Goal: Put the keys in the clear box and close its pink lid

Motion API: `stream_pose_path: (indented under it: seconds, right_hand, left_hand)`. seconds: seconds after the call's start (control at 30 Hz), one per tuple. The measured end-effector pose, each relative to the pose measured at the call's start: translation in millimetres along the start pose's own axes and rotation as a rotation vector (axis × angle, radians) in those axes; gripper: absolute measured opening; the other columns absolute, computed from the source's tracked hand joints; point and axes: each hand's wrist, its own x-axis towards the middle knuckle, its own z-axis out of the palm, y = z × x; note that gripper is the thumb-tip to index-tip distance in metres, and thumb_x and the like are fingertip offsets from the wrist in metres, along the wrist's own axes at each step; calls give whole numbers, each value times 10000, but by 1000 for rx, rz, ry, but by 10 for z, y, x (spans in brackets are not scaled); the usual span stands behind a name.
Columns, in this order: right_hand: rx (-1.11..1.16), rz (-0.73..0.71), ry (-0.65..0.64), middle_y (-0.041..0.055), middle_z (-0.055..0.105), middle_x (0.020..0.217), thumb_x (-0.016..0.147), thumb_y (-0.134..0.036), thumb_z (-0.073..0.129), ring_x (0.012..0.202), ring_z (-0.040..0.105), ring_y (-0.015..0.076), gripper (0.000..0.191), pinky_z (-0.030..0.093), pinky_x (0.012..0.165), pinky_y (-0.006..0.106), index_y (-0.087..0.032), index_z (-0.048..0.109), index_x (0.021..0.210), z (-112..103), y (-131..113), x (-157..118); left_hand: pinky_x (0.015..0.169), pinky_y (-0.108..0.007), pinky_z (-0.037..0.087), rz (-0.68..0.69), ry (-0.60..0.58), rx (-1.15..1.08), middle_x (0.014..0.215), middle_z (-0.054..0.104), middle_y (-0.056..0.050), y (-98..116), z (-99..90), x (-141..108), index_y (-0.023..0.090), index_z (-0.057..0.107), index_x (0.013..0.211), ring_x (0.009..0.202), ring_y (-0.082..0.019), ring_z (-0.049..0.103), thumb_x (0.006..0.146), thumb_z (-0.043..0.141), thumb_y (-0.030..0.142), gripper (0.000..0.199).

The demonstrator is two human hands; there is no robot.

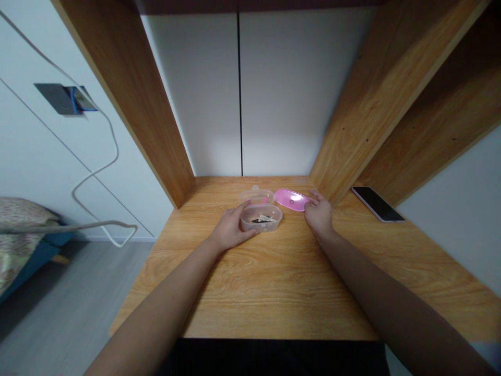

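Left fingers [240, 209] clasping open clear box [269, 226].

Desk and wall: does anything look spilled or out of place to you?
Nothing looks spilled; the small items lie inside the clear box. On the left wall, a dark plate seems askew, leaving blue parts exposed beside it.

Black clothing [274, 357] shows below the near edge of the wooden desk [274, 297]. Over it, the left hand [230, 228], right hand [319, 215] and forearms [168, 303] are bare.
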Motion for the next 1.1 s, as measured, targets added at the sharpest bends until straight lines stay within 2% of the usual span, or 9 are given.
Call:
stream_pose_path:
  seconds: [0.13,0.4,0.6,0.73,0.87,1.0,1.1]
  right_hand:
    - [54,-24,-30,139,756,1009,717,-184,561,905,744,289,506,631,795,453,-139,606,1219,-1,-69,-37]
    - [112,-64,-69,144,756,1012,729,-202,601,905,746,273,435,626,829,451,-140,632,1158,21,-231,-118]
    - [-70,-140,-121,121,764,990,734,-188,561,831,733,237,310,607,796,398,-142,718,998,14,-351,-209]
    - [-116,-178,-136,111,771,972,715,-186,581,848,721,237,311,590,826,394,-141,735,981,23,-371,-233]
    - [-122,-182,-157,113,767,1010,742,-183,549,864,723,237,350,584,843,398,-137,729,1039,32,-323,-215]
    - [-149,-202,-138,130,735,1151,772,-153,503,965,717,247,510,562,914,423,-139,650,1261,27,-266,-188]
    - [-163,-241,-115,124,734,1138,781,-141,488,968,714,257,557,558,909,439,-161,605,1325,11,-286,-193]
  left_hand:
    - [1015,-500,469,5,3,16,1299,644,-149,-8,7,1,211,352,1511,1174,-346,615,744,771,521,927]
    - [1006,-494,475,10,6,15,1306,638,-153,-14,9,1,207,351,1512,1174,-346,617,751,759,540,925]
    - [1023,-493,467,11,3,3,1322,631,-148,-11,6,4,212,362,1504,1189,-344,610,744,771,525,917]
    - [1029,-497,465,11,1,12,1337,622,-154,3,-3,3,201,364,1501,1201,-349,603,751,766,524,911]
    - [1021,-491,473,1,-13,25,1326,630,-153,26,-14,3,189,364,1498,1197,-347,606,754,757,539,912]
    - [1023,-485,474,-1,-7,33,1348,617,-148,32,-16,0,195,354,1503,1206,-342,603,757,755,539,914]
    - [1026,-490,473,1,-8,36,1345,619,-146,25,-13,0,199,349,1506,1205,-342,603,756,758,530,916]
